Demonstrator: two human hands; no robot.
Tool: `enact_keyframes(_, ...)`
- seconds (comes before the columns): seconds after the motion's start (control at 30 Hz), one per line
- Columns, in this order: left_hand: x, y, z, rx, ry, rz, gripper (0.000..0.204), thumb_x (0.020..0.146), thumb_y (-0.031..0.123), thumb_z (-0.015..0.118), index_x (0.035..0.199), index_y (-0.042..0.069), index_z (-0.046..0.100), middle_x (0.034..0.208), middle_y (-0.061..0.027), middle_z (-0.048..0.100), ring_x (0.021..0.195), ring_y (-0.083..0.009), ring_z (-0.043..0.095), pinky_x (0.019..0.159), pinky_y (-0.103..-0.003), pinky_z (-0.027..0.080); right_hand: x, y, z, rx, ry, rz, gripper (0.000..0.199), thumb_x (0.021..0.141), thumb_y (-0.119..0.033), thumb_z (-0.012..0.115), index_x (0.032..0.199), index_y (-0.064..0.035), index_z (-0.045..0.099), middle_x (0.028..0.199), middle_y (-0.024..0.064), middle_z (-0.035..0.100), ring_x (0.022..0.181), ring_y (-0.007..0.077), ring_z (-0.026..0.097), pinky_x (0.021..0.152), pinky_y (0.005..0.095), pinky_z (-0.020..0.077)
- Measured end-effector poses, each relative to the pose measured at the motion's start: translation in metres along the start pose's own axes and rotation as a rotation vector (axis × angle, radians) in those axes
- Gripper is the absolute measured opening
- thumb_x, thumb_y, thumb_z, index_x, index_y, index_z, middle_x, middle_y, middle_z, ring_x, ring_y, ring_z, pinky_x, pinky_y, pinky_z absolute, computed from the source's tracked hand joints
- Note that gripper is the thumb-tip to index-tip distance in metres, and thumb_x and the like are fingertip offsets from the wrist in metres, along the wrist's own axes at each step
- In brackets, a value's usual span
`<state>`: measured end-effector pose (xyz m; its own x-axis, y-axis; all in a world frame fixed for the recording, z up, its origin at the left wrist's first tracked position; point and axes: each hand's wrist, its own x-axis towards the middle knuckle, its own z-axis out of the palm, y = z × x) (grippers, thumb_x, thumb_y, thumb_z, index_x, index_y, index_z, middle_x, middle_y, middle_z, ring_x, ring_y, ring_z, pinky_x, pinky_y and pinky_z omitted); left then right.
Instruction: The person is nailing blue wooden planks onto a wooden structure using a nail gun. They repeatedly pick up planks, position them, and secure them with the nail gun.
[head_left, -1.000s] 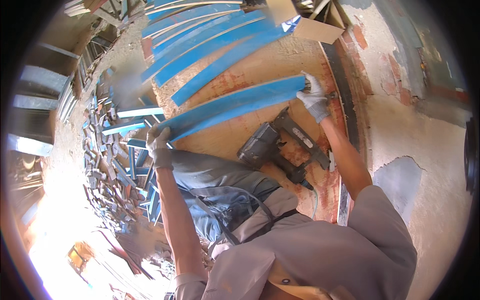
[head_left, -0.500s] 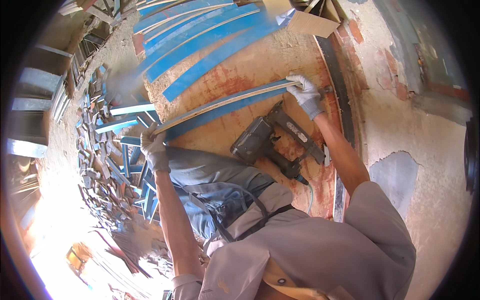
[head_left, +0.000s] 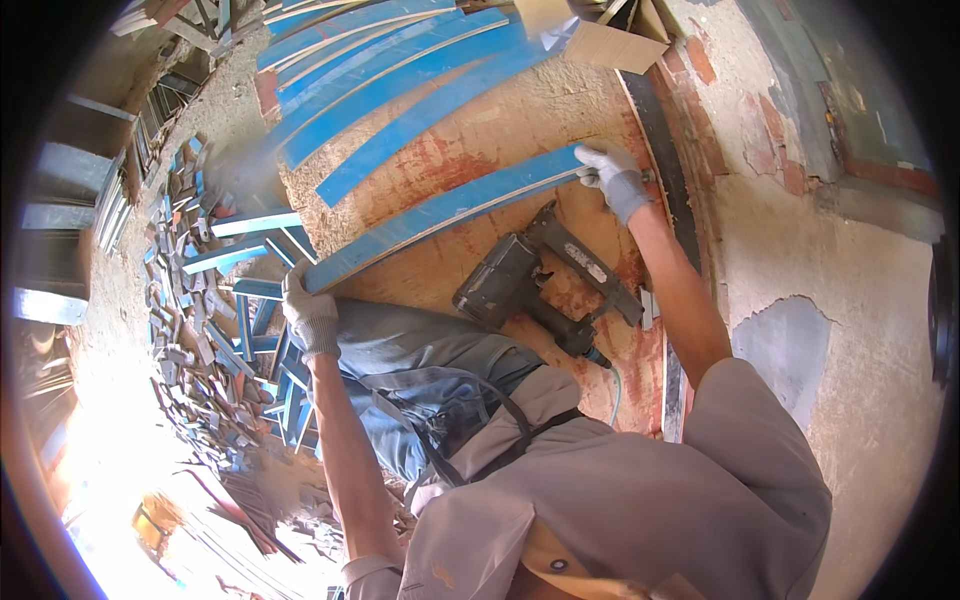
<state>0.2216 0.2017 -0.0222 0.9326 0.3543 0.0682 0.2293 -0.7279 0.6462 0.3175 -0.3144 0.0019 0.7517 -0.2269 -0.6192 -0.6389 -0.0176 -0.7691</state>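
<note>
A long blue-faced wooden strip [head_left: 440, 214] stretches across the work table in front of me. Its left end is gripped by my left hand [head_left: 309, 312], in a pale knitted work glove with the fingers closed. At the far right end my right hand [head_left: 612, 180], gloved the same way, is closed round the strip. The broad blue side faces up, with a bare wood edge toward me. A second blue strip shows as a thin sliver under it. Nearer my body, a dark nail gun [head_left: 497, 284] with a thin hose lies on its side on the stained table top.
Several blue strips [head_left: 400, 105] lie side by side at the far end of the table [head_left: 470, 150]. An open cardboard box [head_left: 612, 47] stands behind them. Left of the table is a heap of wood offcuts [head_left: 205, 340]. A worn plaster wall [head_left: 780, 235] rises on the right.
The held strip has rolled over between my hands: its narrow wood edge was uppermost, now its broad blue face is. It covers most of the second strip below. The nail gun lies still.
</note>
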Motion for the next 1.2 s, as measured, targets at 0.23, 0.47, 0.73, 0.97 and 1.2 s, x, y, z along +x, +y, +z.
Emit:
enact_keyframes(0.23, -0.004, 0.014, -0.003, -0.116, -0.021, -0.167, 0.028, 0.076, 0.006, 0.077, 0.103, 0.004, 0.073, 0.094, -0.0106, 0.067, 0.084, -0.0204, 0.067, 0.077, -0.035, 0.053, -0.013, 0.013, -0.075, 0.658, -0.240, -0.216, 0.015, 0.093, -0.015, 0.069, 0.105, -0.0048, 0.067, 0.101, 0.0075, 0.067, 0.094, 0.0194, 0.063, 0.072, 0.0341, 0.0550)
enact_keyframes(0.47, -0.010, 0.012, -0.004, -0.167, -0.029, -0.075, 0.031, 0.080, 0.012, 0.080, 0.109, 0.004, 0.074, 0.095, -0.0099, 0.070, 0.084, -0.0179, 0.067, 0.080, -0.030, 0.053, -0.016, 0.050, -0.192, 0.667, 0.201, -0.245, 0.020, 0.095, -0.013, 0.066, 0.112, -0.0043, 0.063, 0.106, 0.0097, 0.068, 0.098, 0.0238, 0.064, 0.080, 0.0387, 0.0555)
enact_keyframes(0.73, -0.005, 0.007, -0.001, -0.337, 0.009, -0.318, 0.041, 0.083, 0.014, 0.079, 0.115, -0.007, 0.066, 0.100, -0.0118, 0.071, 0.087, -0.0156, 0.065, 0.079, -0.028, 0.053, -0.032, 0.047, -0.108, 0.531, 0.127, -0.173, 0.031, 0.095, -0.019, 0.067, 0.122, -0.0055, 0.062, 0.103, 0.0084, 0.068, 0.087, 0.0213, 0.065, 0.071, 0.0370, 0.0572)
enact_keyframes(0.97, -0.006, 0.016, 0.000, -0.617, 0.062, -0.640, 0.022, 0.085, 0.009, 0.077, 0.102, -0.003, 0.072, 0.087, -0.0109, 0.071, 0.072, -0.0149, 0.065, 0.061, -0.024, 0.053, -0.054, 0.044, -0.028, 0.343, 0.205, -0.126, 0.027, 0.096, -0.015, 0.065, 0.118, 0.0010, 0.063, 0.095, 0.0100, 0.068, 0.078, 0.0190, 0.066, 0.063, 0.0330, 0.0602)
enact_keyframes(1.2, -0.003, -0.011, 0.003, -0.669, 0.055, -0.613, 0.012, 0.089, 0.005, 0.070, 0.098, -0.003, 0.073, 0.086, -0.0081, 0.071, 0.074, -0.0152, 0.068, 0.068, -0.025, 0.058, -0.048, 0.044, -0.012, 0.374, 0.254, -0.039, 0.026, 0.097, -0.013, 0.065, 0.119, 0.0003, 0.064, 0.093, 0.0101, 0.067, 0.076, 0.0190, 0.065, 0.063, 0.0330, 0.0610)
